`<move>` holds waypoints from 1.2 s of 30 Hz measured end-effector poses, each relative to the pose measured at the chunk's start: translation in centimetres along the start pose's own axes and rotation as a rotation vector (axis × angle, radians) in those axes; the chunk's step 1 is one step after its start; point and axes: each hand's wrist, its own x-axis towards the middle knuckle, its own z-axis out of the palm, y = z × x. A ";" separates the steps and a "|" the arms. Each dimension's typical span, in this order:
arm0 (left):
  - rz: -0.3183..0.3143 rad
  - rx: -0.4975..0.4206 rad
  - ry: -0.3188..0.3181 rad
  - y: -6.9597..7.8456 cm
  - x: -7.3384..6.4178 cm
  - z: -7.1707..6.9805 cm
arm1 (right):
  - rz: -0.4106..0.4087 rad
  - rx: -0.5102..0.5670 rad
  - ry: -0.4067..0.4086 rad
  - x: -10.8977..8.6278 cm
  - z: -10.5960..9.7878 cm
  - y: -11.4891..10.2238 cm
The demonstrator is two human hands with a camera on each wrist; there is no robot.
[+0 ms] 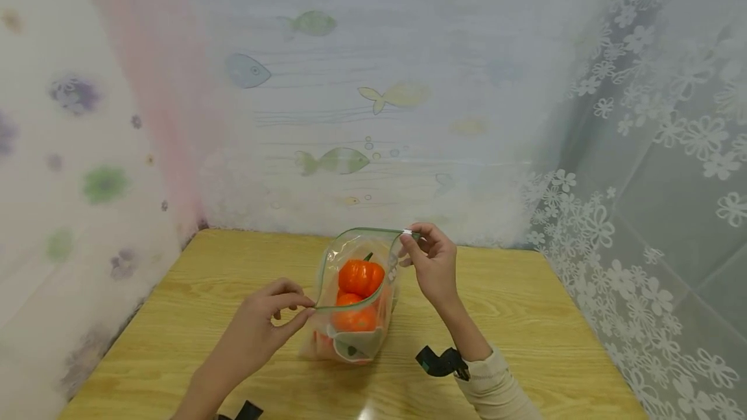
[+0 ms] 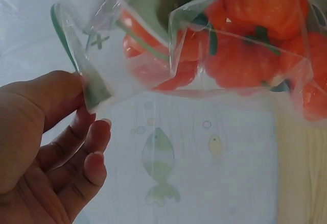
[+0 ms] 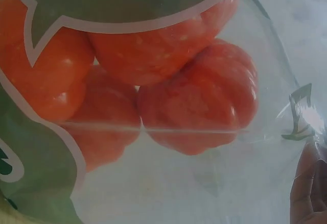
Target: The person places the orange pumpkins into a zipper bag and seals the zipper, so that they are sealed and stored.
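A clear zip bag point(image 1: 363, 344) with a green zip rim stands on the wooden table, its mouth spread wide. Several glossy orange, ribbed fruits like bell peppers point(image 1: 360, 277) with green stems are piled inside. At the near left corner of the rim, my left hand point(image 1: 257, 323) pinches the green edge between thumb and forefinger; the left wrist view shows this corner point(image 2: 97, 92) close up. My right hand point(image 1: 433, 261) pinches the far right end of the rim, at the white slider point(image 1: 406, 232). In the right wrist view only some fingers point(image 3: 308, 188) show behind the plastic.
The bag stands about mid-table on a wood-grain table top point(image 1: 496, 316). A wall with painted fish point(image 1: 344, 161) rises behind the table's back edge. Flower-patterned panels point(image 1: 659, 290) flank the right side. A black strap point(image 1: 440, 363) is on the right wrist.
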 end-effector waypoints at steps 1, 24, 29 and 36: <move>0.005 0.024 0.006 0.0 0.1 0.0 | -0.002 0.002 0.003 0.0 -0.1 0.0; -0.367 -0.523 0.374 -1.4 4.9 0.4 | -0.087 -0.017 0.090 1.4 -2.6 0.3; -0.351 -0.526 0.442 -1.5 6.0 0.3 | -0.076 -0.024 0.094 1.6 -2.8 0.1; -0.340 -0.566 0.439 -1.3 7.3 -0.2 | -0.096 -0.032 0.076 2.2 -2.7 0.2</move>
